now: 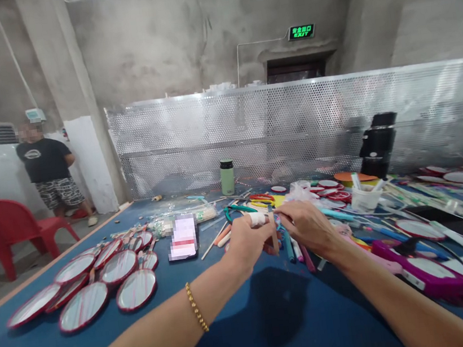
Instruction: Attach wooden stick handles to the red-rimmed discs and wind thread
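Note:
My left hand (243, 243), with a white wrap (257, 218) on one finger and a gold bead bracelet (197, 308) at the wrist, grips a thin, pale upright strip (274, 230). Whether this is a flat stick or the edge of something wider, I cannot tell. Just to its right, my right hand (306, 225) has its fingers bent and pressed together against the strip's side; anything between them is hidden. Both hands are raised over the blue table (244, 331). Several coloured pens (296, 249) lie beneath and beyond my right hand.
Several red-rimmed round mirrors (83, 307) are heaped left, near a phone (183, 237). A green bottle (227, 177) stands behind. A white cup (366, 199), a purple glue gun-like device (430, 272) and a black flask (378, 145) are right. A person (49, 163) stands far left.

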{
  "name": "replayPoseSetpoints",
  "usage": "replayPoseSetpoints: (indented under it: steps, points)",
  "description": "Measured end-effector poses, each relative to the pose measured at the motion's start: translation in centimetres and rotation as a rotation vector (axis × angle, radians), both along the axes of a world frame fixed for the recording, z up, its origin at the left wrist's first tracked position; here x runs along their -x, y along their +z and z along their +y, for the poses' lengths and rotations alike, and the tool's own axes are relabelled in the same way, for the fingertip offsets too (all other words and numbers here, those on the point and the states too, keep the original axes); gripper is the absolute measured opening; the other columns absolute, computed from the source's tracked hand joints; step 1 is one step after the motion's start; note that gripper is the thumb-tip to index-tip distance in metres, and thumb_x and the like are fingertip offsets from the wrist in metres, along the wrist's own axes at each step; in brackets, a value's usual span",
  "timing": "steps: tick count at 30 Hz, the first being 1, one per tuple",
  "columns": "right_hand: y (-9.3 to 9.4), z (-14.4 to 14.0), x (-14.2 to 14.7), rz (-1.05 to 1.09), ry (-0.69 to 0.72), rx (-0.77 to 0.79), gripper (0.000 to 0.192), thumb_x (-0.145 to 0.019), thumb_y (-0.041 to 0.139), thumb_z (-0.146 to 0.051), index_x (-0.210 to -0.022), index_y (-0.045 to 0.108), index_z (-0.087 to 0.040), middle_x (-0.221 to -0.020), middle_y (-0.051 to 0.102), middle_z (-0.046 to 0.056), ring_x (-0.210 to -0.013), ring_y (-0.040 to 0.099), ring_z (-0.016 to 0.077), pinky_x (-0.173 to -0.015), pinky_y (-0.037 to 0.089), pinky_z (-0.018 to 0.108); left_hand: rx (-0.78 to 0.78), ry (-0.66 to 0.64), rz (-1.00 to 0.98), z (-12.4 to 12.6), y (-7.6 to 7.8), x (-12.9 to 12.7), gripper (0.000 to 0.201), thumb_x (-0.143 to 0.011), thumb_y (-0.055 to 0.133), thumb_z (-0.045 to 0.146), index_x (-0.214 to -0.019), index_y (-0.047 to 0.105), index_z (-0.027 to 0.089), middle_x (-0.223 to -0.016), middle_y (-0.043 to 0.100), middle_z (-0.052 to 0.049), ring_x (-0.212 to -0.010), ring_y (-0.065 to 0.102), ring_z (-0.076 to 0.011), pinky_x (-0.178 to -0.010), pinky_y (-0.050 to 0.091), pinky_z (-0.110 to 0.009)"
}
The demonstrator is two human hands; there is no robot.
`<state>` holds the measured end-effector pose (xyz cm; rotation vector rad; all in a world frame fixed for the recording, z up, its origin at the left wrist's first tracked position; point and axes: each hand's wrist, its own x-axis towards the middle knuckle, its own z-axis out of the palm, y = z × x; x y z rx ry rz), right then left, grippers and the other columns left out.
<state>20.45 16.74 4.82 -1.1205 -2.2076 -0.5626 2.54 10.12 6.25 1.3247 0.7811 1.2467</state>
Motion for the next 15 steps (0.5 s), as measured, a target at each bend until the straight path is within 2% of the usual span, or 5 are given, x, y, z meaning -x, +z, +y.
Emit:
replayPoseSetpoints:
  steps: [3,6,11,15]
  points:
    - [0.0,-0.1,0.0,-0.003,-0.017,0.001,0.028,-0.09,0.047,-0.016,-0.099,0.074,-0.015,-0.096,0.076,0.011,-0.091,0.067,0.0242,-0.084,0.044,0.035,0.035,0.006,0.012,0.2,-1.3,0.5,0.01,-0.079,0.062,0.016,-0.069,0.063,0.016,-0.059,0.065,0.0,-0.048,0.059,-0.0119,-0.048,0.05,-0.024]
    - [0.0,-0.4,0.2,-0.006,-0.028,-0.003,0.027,-0.09,0.048,-0.017,-0.098,0.074,-0.015,-0.095,0.076,0.011,-0.09,0.067,0.0242,-0.081,0.044,0.035,0.045,0.022,0.028,0.3,-1.9,0.9,0.009,-0.08,0.063,0.019,-0.072,0.065,0.016,-0.058,0.066,0.001,-0.048,0.061,-0.0124,-0.048,0.052,-0.024]
    - [0.3,-1.1,0.3,0.037,-0.018,-0.038,0.028,-0.091,0.048,-0.017,-0.099,0.074,-0.015,-0.098,0.076,0.011,-0.092,0.068,0.0253,-0.083,0.045,0.037,0.011,0.014,0.025,0.5,-1.7,1.3,0.011,-0.081,0.062,0.021,-0.07,0.062,0.016,-0.056,0.065,0.001,-0.048,0.062,-0.0137,-0.044,0.05,-0.023]
    - [1.5,-1.9,-0.5,0.105,-0.018,-0.068,0.027,-0.091,0.048,-0.015,-0.099,0.075,-0.014,-0.098,0.076,0.011,-0.093,0.068,0.0247,-0.087,0.047,0.037,0.004,0.049,0.026,0.2,-1.3,1.5,0.014,-0.077,0.066,0.023,-0.067,0.061,0.016,-0.05,0.062,0.001,-0.046,0.061,-0.0142,-0.045,0.051,-0.024]
